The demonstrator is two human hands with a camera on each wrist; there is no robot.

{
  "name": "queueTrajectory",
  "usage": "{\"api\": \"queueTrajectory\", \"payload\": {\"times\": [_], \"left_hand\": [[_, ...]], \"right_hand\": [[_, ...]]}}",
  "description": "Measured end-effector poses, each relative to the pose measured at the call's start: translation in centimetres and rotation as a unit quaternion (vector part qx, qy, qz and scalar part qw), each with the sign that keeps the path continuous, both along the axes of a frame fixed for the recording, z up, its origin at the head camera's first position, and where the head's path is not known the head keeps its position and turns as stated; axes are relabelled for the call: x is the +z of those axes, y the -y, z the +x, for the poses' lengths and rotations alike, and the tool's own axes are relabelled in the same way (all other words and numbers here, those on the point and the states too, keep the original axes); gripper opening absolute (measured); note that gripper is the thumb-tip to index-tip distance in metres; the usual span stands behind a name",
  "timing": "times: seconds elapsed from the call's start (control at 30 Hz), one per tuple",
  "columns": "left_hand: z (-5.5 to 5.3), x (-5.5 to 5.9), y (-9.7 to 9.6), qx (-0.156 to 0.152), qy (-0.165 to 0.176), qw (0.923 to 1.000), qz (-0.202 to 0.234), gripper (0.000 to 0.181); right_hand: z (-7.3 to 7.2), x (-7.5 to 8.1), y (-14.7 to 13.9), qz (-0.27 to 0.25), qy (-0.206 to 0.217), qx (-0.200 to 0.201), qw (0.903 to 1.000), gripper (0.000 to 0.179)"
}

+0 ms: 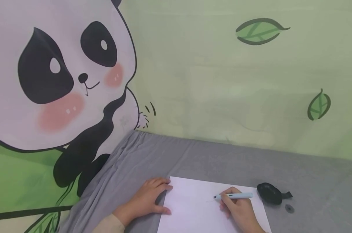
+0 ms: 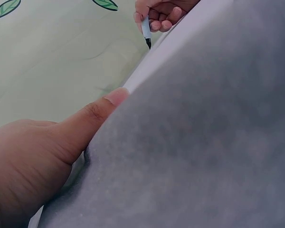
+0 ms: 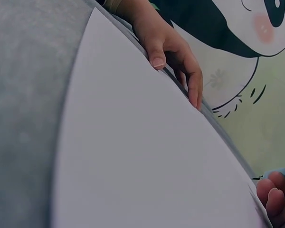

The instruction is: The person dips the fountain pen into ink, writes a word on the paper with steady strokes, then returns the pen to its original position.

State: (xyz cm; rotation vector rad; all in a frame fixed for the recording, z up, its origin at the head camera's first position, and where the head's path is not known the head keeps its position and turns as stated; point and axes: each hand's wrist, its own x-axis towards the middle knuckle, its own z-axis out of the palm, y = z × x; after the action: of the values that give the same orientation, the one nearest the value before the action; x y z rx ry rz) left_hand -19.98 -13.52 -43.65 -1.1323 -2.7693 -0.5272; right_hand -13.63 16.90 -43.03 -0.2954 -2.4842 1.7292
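A white sheet of paper (image 1: pixel 190 207) lies on the grey cloth. My right hand (image 1: pixel 240 207) pinches a light blue pen (image 1: pixel 241 195) with a dark tip over the upper right part of the sheet. In the left wrist view the pen (image 2: pixel 146 27) points down with its tip at or just above the paper. A very faint mark shows left of the tip in the head view. My left hand (image 1: pixel 148 197) rests at the sheet's left edge, thumb and fingertips touching it, as the right wrist view also shows of this hand (image 3: pixel 173 45).
Right of the sheet sits a small black pan-shaped dish (image 1: pixel 269 193) with a short handle. Beside it lies a small dark round piece (image 1: pixel 289 208). Grey cloth (image 1: pixel 216 158) covers the surface, and behind rises a wall hanging (image 1: pixel 210 81) with a panda and leaves.
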Motion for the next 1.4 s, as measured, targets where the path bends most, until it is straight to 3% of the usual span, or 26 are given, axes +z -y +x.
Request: {"api": "queueTrajectory", "payload": {"times": [0.67,1.4], "left_hand": [[0.04,0.43,-0.09,0.001,0.016,0.9999,0.004,0.069],[0.08,0.36,0.0,0.0,0.015,0.9999,0.003,0.07]], "right_hand": [[-0.06,-0.23,-0.13,0.012,-0.034,0.023,0.9991,0.008],[-0.04,0.16,0.22,0.03,0.003,0.008,0.9995,0.009]]}}
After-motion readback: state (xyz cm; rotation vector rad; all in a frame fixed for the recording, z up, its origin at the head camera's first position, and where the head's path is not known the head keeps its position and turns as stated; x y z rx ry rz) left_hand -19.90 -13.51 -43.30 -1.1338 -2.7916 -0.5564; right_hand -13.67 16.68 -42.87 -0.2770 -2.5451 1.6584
